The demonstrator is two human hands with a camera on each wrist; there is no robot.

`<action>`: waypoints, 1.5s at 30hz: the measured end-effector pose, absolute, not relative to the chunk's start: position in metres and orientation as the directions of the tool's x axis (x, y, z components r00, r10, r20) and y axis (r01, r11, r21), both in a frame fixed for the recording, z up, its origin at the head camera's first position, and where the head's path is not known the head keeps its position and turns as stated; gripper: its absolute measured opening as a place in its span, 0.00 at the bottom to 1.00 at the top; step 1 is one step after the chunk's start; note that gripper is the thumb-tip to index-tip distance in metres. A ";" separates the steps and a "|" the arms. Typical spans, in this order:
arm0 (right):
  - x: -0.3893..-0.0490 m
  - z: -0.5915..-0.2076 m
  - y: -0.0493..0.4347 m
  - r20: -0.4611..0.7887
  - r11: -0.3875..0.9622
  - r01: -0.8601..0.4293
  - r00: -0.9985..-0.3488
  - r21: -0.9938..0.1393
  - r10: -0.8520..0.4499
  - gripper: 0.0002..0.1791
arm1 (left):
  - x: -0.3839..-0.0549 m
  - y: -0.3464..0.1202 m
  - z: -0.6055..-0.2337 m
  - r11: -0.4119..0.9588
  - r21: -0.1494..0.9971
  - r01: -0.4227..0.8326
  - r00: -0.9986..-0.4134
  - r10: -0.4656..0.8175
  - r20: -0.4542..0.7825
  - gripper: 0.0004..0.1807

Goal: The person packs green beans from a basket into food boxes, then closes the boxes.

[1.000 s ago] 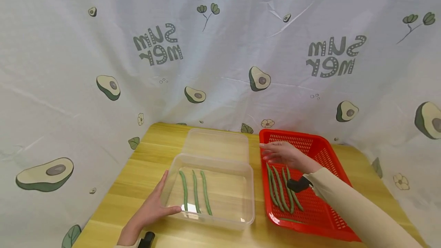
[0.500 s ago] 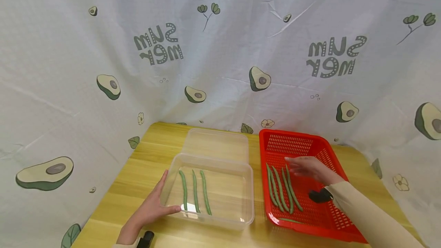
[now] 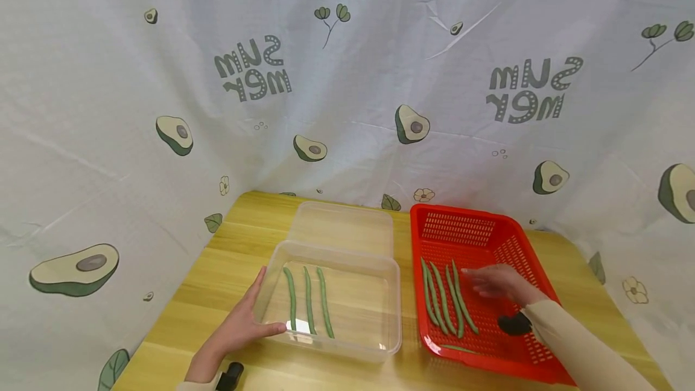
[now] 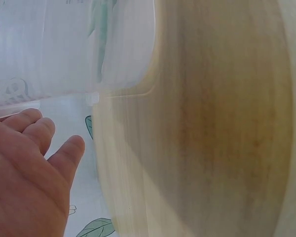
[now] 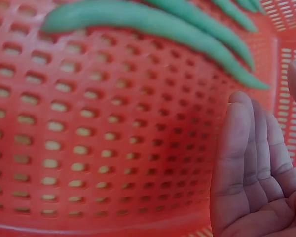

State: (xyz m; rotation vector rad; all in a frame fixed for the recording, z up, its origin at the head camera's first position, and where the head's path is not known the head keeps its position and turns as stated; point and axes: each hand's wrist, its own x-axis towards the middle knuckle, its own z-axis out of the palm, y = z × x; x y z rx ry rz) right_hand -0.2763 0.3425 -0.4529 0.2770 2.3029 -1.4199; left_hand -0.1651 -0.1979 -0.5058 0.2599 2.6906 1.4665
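My left hand (image 3: 239,324) rests against the left front corner of a clear plastic box (image 3: 365,352). Its thumb lies along the front rim, and its fingers reach along the left side. Inside the box lie three green beans (image 3: 308,300), spaced apart. Over the red basket (image 3: 461,213), my right hand (image 3: 498,281) hovers with nothing in it, its fingers extended. Just left of its fingertips several green beans (image 3: 442,300) lie side by side on the basket floor. In the right wrist view, one green bean (image 5: 138,17) lies beyond the straight fingers (image 5: 237,133).
A translucent lid (image 3: 342,225) lies flat behind the box on the wooden table (image 3: 195,282). One more bean (image 3: 458,349) lies crosswise at the basket's front. A white curtain (image 3: 347,77) with avocado prints hangs behind and at the sides.
My right hand has moved right and toward me within the basket, from above the beans' far ends to their right side. The left hand and the beans stay put.
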 end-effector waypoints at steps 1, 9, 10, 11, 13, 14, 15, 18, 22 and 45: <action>-0.275 -0.455 0.343 -0.449 0.466 0.377 -0.892 -0.800 -0.050 0.26 | -0.165 -0.198 -0.506 0.531 0.839 0.118 -0.983 0.180 0.025 0.66; -0.273 -0.470 0.345 -0.490 0.525 0.418 -0.872 -0.741 0.002 0.20 | -0.166 -0.198 -0.506 0.529 0.840 0.119 -0.983 0.181 0.025 0.66; -0.273 -0.471 0.345 -0.497 0.532 0.423 -0.868 -0.734 0.004 0.19 | -0.166 -0.198 -0.506 0.530 0.840 0.118 -0.983 0.180 0.025 0.66; -0.272 -0.472 0.345 -0.503 0.542 0.425 -0.864 -0.726 0.003 0.20 | -0.166 -0.198 -0.506 0.531 0.839 0.119 -0.983 0.180 0.026 0.66; -0.272 -0.472 0.344 -0.511 0.564 0.425 -0.859 -0.708 0.005 0.22 | -0.166 -0.198 -0.506 0.533 0.837 0.122 -0.983 0.180 0.028 0.66; -0.271 -0.472 0.343 -0.511 0.570 0.421 -0.859 -0.706 0.001 0.22 | -0.166 -0.198 -0.506 0.535 0.836 0.123 -0.983 0.180 0.030 0.66; -0.270 -0.472 0.342 -0.508 0.569 0.420 -0.861 -0.707 0.004 0.22 | -0.166 -0.198 -0.506 0.535 0.835 0.125 -0.983 0.180 0.032 0.66; -0.269 -0.473 0.340 -0.496 0.569 0.410 -0.868 -0.713 0.004 0.23 | -0.166 -0.198 -0.506 0.536 0.835 0.128 -0.983 0.183 0.033 0.66; -0.267 -0.474 0.337 -0.475 0.570 0.395 -0.880 -0.721 0.009 0.22 | -0.167 -0.198 -0.506 0.534 0.835 0.131 -0.982 0.184 0.036 0.66; -0.269 -0.479 0.313 -0.449 0.545 0.392 -0.893 -0.741 0.033 0.14 | -0.167 -0.198 -0.507 0.531 0.837 0.129 -0.983 0.180 0.037 0.66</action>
